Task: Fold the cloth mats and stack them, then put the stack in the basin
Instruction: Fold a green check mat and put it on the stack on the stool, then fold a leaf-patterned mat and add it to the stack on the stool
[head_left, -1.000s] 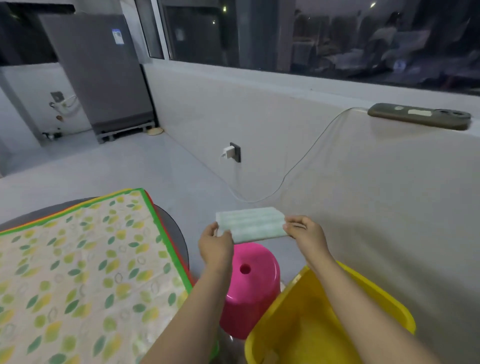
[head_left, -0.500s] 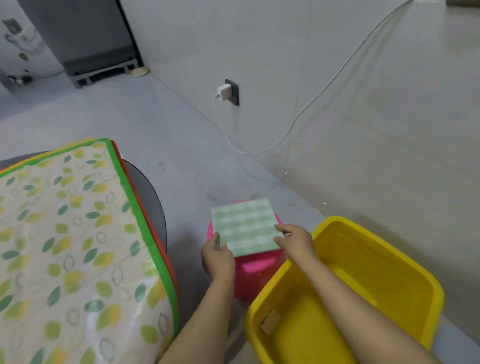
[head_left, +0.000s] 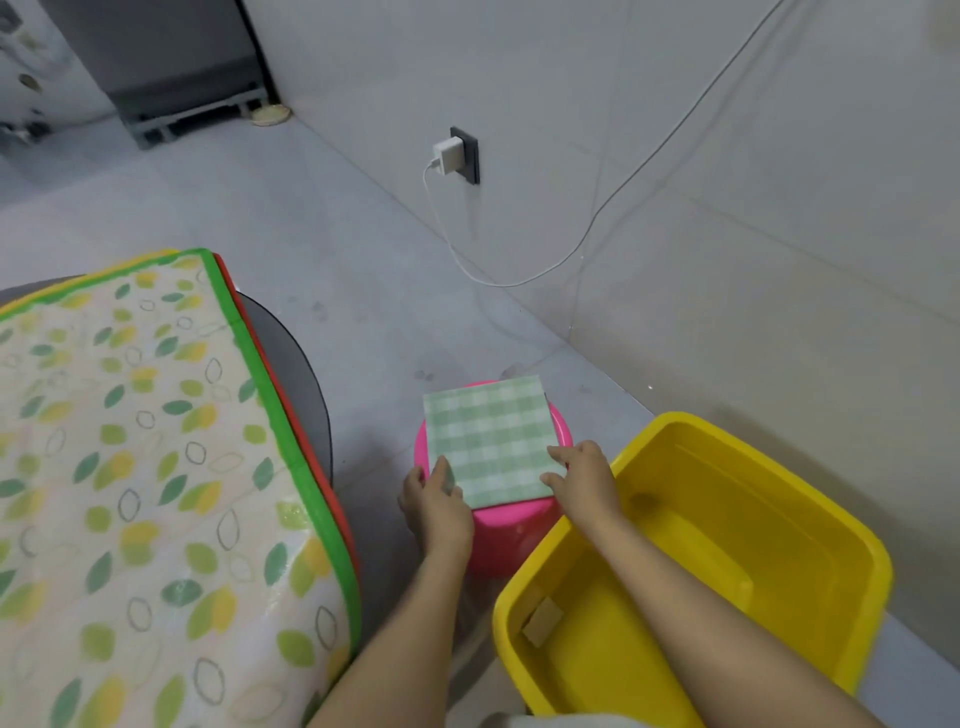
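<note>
A folded green-and-white checked cloth mat (head_left: 491, 444) lies flat on top of a pink plastic stool (head_left: 511, 540). My left hand (head_left: 434, 501) grips the mat's near left corner. My right hand (head_left: 582, 475) holds its near right edge, fingers on top. The yellow basin (head_left: 810, 530) stands on the floor just right of the stool, under my right forearm, with only a small pale label inside it.
A table (head_left: 296, 364) covered by a leaf-patterned cloth with green and red borders (head_left: 130, 467) fills the left. A white charger and cable (head_left: 452, 156) hang from a wall socket. Grey floor lies beyond the stool, the wall runs along the right.
The view has tilted down. Both hands have lowered the folded mat from mid-air onto the top of the pink stool.
</note>
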